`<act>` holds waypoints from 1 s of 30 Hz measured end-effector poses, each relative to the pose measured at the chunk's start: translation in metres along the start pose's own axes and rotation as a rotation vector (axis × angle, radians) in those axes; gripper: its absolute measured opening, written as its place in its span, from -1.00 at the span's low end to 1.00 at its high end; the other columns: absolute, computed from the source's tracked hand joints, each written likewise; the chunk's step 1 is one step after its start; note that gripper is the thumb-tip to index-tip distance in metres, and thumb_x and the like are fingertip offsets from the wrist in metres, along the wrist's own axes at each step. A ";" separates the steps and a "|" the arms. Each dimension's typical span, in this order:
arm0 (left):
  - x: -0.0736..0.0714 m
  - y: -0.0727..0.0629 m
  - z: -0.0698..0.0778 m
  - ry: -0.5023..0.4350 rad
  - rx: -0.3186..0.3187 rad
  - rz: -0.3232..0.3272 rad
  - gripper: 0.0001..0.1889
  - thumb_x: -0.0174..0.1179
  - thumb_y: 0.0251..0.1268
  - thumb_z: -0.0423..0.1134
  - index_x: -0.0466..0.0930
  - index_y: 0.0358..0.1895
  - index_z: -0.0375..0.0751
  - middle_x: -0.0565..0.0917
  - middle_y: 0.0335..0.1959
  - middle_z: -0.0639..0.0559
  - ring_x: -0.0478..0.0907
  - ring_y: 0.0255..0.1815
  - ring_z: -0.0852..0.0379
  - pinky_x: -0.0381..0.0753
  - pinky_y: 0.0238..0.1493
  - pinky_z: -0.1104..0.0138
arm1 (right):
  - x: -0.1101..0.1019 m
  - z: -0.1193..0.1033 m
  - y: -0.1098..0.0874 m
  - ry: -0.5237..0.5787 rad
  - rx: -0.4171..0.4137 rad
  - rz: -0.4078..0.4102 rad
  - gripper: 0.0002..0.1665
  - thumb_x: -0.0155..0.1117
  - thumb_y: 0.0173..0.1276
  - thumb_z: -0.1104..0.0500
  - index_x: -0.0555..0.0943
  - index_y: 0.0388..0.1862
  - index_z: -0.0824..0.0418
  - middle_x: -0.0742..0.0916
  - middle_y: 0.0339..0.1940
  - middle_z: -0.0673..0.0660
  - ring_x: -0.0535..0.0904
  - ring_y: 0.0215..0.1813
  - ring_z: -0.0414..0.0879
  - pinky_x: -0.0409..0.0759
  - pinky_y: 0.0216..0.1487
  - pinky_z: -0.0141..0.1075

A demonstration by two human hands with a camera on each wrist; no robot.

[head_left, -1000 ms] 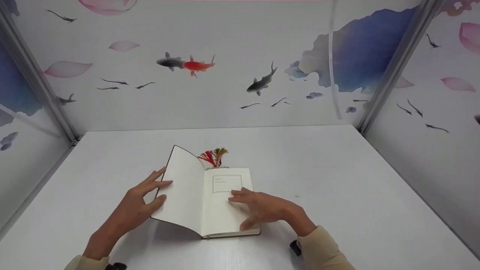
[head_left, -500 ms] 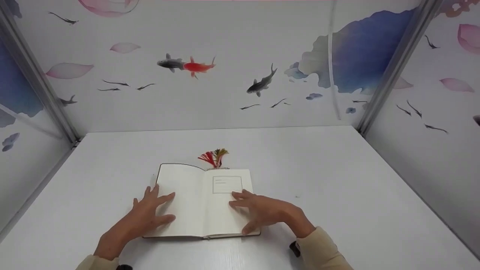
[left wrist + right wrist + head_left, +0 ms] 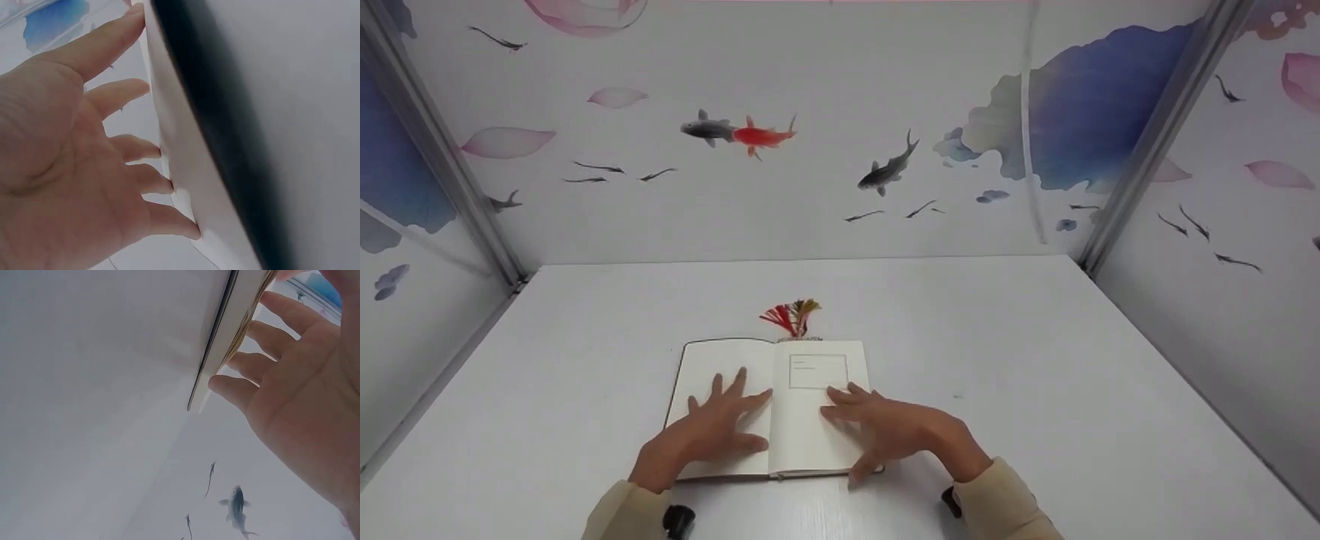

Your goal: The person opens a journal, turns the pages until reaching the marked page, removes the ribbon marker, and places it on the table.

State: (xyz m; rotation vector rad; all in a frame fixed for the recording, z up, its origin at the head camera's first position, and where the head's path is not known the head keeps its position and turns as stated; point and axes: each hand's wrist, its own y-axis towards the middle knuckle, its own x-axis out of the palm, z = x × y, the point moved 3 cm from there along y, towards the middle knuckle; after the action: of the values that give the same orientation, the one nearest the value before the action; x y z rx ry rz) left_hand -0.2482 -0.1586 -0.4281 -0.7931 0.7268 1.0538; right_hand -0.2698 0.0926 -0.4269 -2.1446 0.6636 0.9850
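Note:
An open notebook (image 3: 802, 439) with cream pages lies on the white table, its dark cover edge showing around the left page. A rectangular box with thin lines is printed on the right page. My left hand (image 3: 712, 427) is spread over the left page, thumb and index fingertip close to the centre fold. In the left wrist view, the fingertips (image 3: 152, 149) press against the page. My right hand (image 3: 896, 427) rests on the right page with fingers extended and its thumb at the lower right corner. The right wrist view shows those fingertips (image 3: 233, 385) over the page block's edge.
A red, green and yellow tassel (image 3: 791, 318) sticks out from the notebook's top edge. White panels (image 3: 780, 225) painted with fish and petals enclose the table (image 3: 1005, 330) at the back and sides. Dark wrist straps (image 3: 679, 520) show by the sleeves.
The notebook's front cover, raised at the left a second ago, now lies down flat. My left hand has moved from its outer edge right toward the fold. The right hand has barely moved.

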 end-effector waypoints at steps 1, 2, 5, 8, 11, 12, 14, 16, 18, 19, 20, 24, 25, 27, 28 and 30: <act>0.001 0.001 0.003 0.010 0.010 -0.013 -0.21 0.37 0.24 -0.02 0.29 0.52 -0.05 -0.09 0.63 -0.38 -0.35 0.57 -0.60 -0.30 0.35 -0.56 | 0.000 0.000 0.000 0.001 -0.003 0.001 0.14 0.61 0.06 -0.13 0.23 0.59 -0.14 0.10 0.69 -0.07 -0.19 0.72 0.02 -0.04 0.65 0.12; 0.002 0.003 0.005 0.021 0.015 -0.029 -0.21 0.35 0.26 0.02 0.27 0.53 -0.04 -0.08 0.64 -0.34 -0.36 0.56 -0.62 -0.31 0.34 -0.58 | 0.000 0.001 0.000 -0.001 -0.010 0.003 0.14 0.61 0.06 -0.13 0.23 0.59 -0.13 0.10 0.69 -0.07 -0.19 0.72 0.03 -0.04 0.65 0.11; 0.005 0.006 0.009 0.043 0.005 -0.071 -0.20 0.28 0.31 0.10 0.20 0.56 -0.02 -0.08 0.66 -0.28 -0.38 0.54 -0.67 -0.32 0.32 -0.59 | -0.001 0.004 -0.001 -0.005 -0.034 0.002 0.14 0.60 0.07 -0.12 0.24 0.59 -0.09 0.10 0.69 -0.04 -0.18 0.72 0.03 -0.04 0.65 0.10; 0.006 0.009 0.011 0.065 -0.021 -0.098 -0.16 0.24 0.32 0.18 0.14 0.58 0.02 -0.09 0.66 -0.25 -0.35 0.54 -0.67 -0.30 0.32 -0.60 | -0.002 0.005 -0.001 0.003 -0.047 0.001 0.14 0.60 0.07 -0.11 0.24 0.59 -0.07 0.10 0.69 -0.03 -0.18 0.72 0.03 -0.04 0.65 0.10; 0.005 0.009 0.011 0.071 -0.026 -0.107 -0.15 0.23 0.32 0.19 0.12 0.59 0.03 -0.10 0.66 -0.25 -0.35 0.54 -0.68 -0.29 0.32 -0.60 | -0.003 0.006 -0.001 0.012 -0.046 -0.006 0.14 0.60 0.08 -0.11 0.22 0.60 -0.07 0.09 0.70 -0.03 -0.19 0.72 0.04 -0.05 0.66 0.11; 0.005 0.009 0.011 0.071 -0.026 -0.107 -0.15 0.24 0.32 0.19 0.12 0.59 0.03 -0.09 0.66 -0.25 -0.34 0.54 -0.68 -0.29 0.32 -0.60 | -0.003 0.006 -0.001 0.010 -0.048 -0.008 0.15 0.60 0.08 -0.12 0.22 0.60 -0.07 0.09 0.70 -0.02 -0.19 0.72 0.04 -0.06 0.65 0.11; 0.005 0.009 0.011 0.067 -0.023 -0.106 -0.15 0.23 0.32 0.19 0.12 0.59 0.03 -0.09 0.66 -0.25 -0.35 0.54 -0.68 -0.30 0.31 -0.60 | -0.003 0.006 0.000 0.000 -0.050 -0.015 0.14 0.58 0.09 -0.14 0.21 0.60 -0.08 0.08 0.70 -0.02 -0.20 0.72 0.05 -0.06 0.66 0.11; 0.005 0.009 0.010 0.061 -0.020 -0.107 -0.15 0.24 0.31 0.19 0.12 0.59 0.03 -0.09 0.66 -0.26 -0.35 0.53 -0.68 -0.30 0.31 -0.60 | -0.003 0.006 0.000 -0.011 -0.050 -0.024 0.13 0.56 0.12 -0.16 0.20 0.61 -0.08 0.07 0.70 -0.02 -0.21 0.72 0.04 -0.07 0.66 0.10; 0.005 0.009 0.009 0.053 -0.023 -0.107 -0.14 0.25 0.30 0.19 0.13 0.59 0.03 -0.10 0.66 -0.26 -0.35 0.54 -0.68 -0.31 0.31 -0.60 | -0.003 0.006 0.000 -0.018 -0.047 -0.033 0.11 0.53 0.14 -0.17 0.20 0.61 -0.09 0.06 0.70 -0.03 -0.22 0.72 0.03 -0.07 0.66 0.09; 0.005 0.009 0.009 0.051 -0.027 -0.108 -0.14 0.25 0.30 0.19 0.13 0.59 0.03 -0.10 0.66 -0.25 -0.35 0.54 -0.68 -0.32 0.31 -0.60 | -0.003 0.006 0.001 -0.021 -0.042 -0.037 0.09 0.51 0.16 -0.18 0.19 0.61 -0.10 0.06 0.70 -0.04 -0.22 0.72 0.03 -0.07 0.66 0.09; 0.005 0.009 0.009 0.048 -0.031 -0.109 -0.14 0.26 0.30 0.18 0.13 0.59 0.04 -0.10 0.66 -0.25 -0.35 0.54 -0.68 -0.32 0.31 -0.60 | -0.004 0.006 0.001 -0.026 -0.038 -0.040 0.06 0.49 0.19 -0.18 0.20 0.60 -0.10 0.05 0.70 -0.04 -0.22 0.72 0.02 -0.07 0.66 0.08; 0.006 0.010 0.009 0.046 -0.044 -0.104 -0.14 0.28 0.29 0.17 0.12 0.59 0.05 -0.10 0.66 -0.25 -0.35 0.54 -0.67 -0.33 0.32 -0.60 | -0.005 0.004 0.000 -0.034 -0.031 -0.027 -0.11 0.40 0.30 -0.17 0.29 0.56 -0.11 0.10 0.69 -0.06 -0.17 0.72 0.00 0.01 0.65 0.07; 0.006 0.011 0.009 0.043 -0.044 -0.103 -0.13 0.28 0.28 0.17 0.12 0.59 0.06 -0.10 0.66 -0.25 -0.36 0.54 -0.67 -0.33 0.31 -0.60 | -0.006 0.004 -0.001 -0.027 -0.035 -0.016 -0.18 0.37 0.34 -0.15 0.34 0.53 -0.11 0.13 0.68 -0.06 -0.14 0.72 -0.01 0.03 0.65 0.07; 0.005 0.011 0.010 0.038 -0.042 -0.103 -0.13 0.29 0.27 0.17 0.11 0.59 0.08 -0.11 0.66 -0.27 -0.37 0.53 -0.69 -0.34 0.31 -0.60 | -0.008 0.003 -0.003 0.000 -0.055 0.013 -0.36 0.33 0.39 -0.11 0.48 0.43 -0.09 0.23 0.65 -0.05 -0.04 0.71 -0.03 0.09 0.63 0.05; 0.005 0.011 0.010 0.036 -0.041 -0.103 -0.13 0.29 0.27 0.17 0.12 0.59 0.09 -0.11 0.66 -0.27 -0.37 0.52 -0.70 -0.34 0.30 -0.60 | -0.009 0.003 -0.004 0.013 -0.069 0.028 -0.45 0.31 0.41 -0.07 0.56 0.37 -0.08 0.29 0.62 -0.05 0.02 0.69 -0.04 0.13 0.62 0.04; 0.005 0.010 0.009 0.033 -0.039 -0.101 -0.13 0.29 0.26 0.18 0.13 0.59 0.11 -0.10 0.66 -0.28 -0.37 0.52 -0.71 -0.35 0.30 -0.61 | -0.012 0.002 -0.005 0.039 -0.106 0.055 -0.61 0.30 0.43 0.05 0.68 0.22 -0.05 0.41 0.55 -0.03 0.16 0.65 -0.06 0.23 0.59 0.02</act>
State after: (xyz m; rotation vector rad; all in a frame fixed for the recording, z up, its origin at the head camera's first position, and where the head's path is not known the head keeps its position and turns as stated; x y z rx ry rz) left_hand -0.2549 -0.1455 -0.4293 -0.8734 0.6889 0.9687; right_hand -0.2743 0.0993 -0.4168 -2.2533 0.7071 1.0310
